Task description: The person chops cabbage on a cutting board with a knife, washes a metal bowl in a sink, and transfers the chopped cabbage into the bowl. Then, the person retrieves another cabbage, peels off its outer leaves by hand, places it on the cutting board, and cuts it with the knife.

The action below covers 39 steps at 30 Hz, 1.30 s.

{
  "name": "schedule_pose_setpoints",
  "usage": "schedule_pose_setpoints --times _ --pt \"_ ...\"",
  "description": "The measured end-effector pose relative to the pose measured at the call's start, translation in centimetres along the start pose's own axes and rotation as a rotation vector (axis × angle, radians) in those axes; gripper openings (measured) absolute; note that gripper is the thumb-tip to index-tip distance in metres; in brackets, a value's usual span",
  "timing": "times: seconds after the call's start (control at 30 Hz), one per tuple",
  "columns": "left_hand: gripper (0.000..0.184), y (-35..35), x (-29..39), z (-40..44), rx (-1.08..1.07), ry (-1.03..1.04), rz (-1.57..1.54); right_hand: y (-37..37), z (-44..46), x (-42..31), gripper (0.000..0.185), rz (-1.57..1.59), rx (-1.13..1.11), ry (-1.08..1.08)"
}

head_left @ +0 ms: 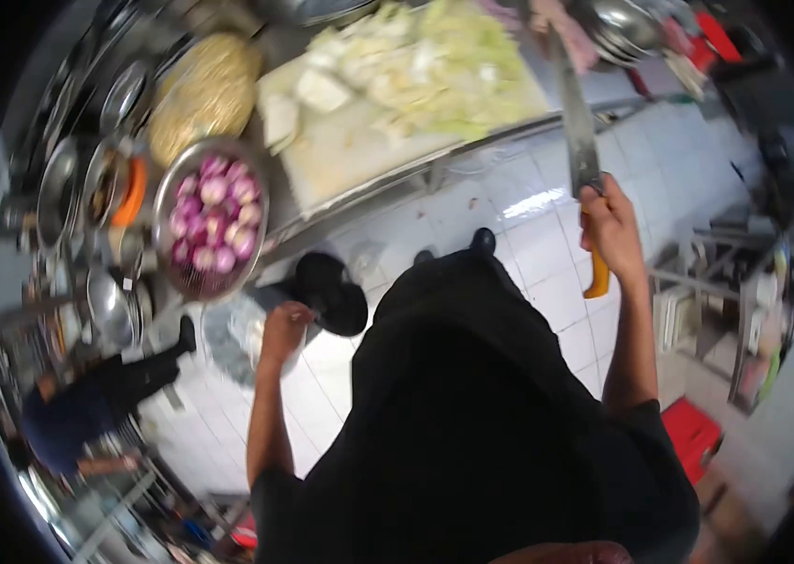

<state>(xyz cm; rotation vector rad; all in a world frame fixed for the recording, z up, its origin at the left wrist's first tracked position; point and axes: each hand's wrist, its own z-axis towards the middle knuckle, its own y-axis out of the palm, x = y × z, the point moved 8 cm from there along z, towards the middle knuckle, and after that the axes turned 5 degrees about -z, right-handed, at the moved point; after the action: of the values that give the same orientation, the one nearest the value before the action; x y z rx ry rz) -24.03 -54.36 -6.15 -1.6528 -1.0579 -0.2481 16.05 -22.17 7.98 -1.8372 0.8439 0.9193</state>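
Observation:
My right hand (611,224) is wrapped round the orange handle of a large knife (577,117), its long blade pointing away from me, past the right end of the counter. My left hand (288,327) is closed near a clear plastic bag (230,336) below the counter; what it holds, if anything, is too small to name. Chopped cabbage (425,66) covers much of the white cutting board (322,174). Left of the board, a metal colander (164,211) holds several peeled purple onions (214,215).
Behind the colander lies a wrapped yellowish bundle (209,89). Metal bowls (59,193) line the left side. Another person (87,409) is at the lower left. A metal rack (712,320) and a red object (691,437) are at the right. Another hand (552,17) shows near the blade tip.

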Motion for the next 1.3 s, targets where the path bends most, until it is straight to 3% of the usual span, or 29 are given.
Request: schedule_pose_setpoints --times 0.07,0.13,0.23,0.3,0.37,0.43,0.63,0.83,1.0,1.2,1.3 --pt "0.017 0.6 5.5 3.1 0.062 0.099 -0.28 -0.9 -0.8 1.3 0.014 -0.016 0.084 0.058" --pt "0.028 0.1 11.9 5.5 0.143 0.196 -0.201 -1.7 -2.0 2.3 0.015 0.007 0.139 0.063" --pt "0.036 -0.1 16.1 9.6 0.166 0.056 -0.611 -2.5 -3.6 4.5 0.016 0.066 0.181 0.111" --pt "0.037 -0.4 18.0 12.3 0.187 0.095 -0.741 -3.4 -4.5 5.5 0.016 0.101 0.225 0.131" --pt "0.037 -0.3 19.9 13.8 0.052 -0.021 -1.066 -3.8 -5.9 7.7 0.016 0.163 0.249 0.177" --pt "0.033 0.2 20.1 14.2 0.0 -0.09 -1.161 -4.4 -6.2 8.8 0.016 0.137 0.267 0.153" --pt "0.024 1.7 16.3 12.6 -0.019 -0.131 -1.175 -5.7 -4.5 9.3 0.016 0.134 0.239 0.102" --pt "0.024 5.8 8.2 6.2 0.249 -0.452 -1.119 -7.0 -2.1 10.5 0.018 0.108 0.098 0.06" --pt "0.033 8.6 10.0 2.5 0.415 -0.556 -1.118 -10.0 -1.3 13.6 0.019 0.077 0.01 0.088" --pt "0.035 6.0 14.9 3.7 0.545 -0.336 -1.068 -12.2 -0.6 15.3 0.021 0.084 -0.055 0.034" --pt "0.038 3.7 16.9 5.2 0.613 -0.252 -1.001 -11.8 -0.6 14.6 0.013 0.101 -0.08 -0.011"
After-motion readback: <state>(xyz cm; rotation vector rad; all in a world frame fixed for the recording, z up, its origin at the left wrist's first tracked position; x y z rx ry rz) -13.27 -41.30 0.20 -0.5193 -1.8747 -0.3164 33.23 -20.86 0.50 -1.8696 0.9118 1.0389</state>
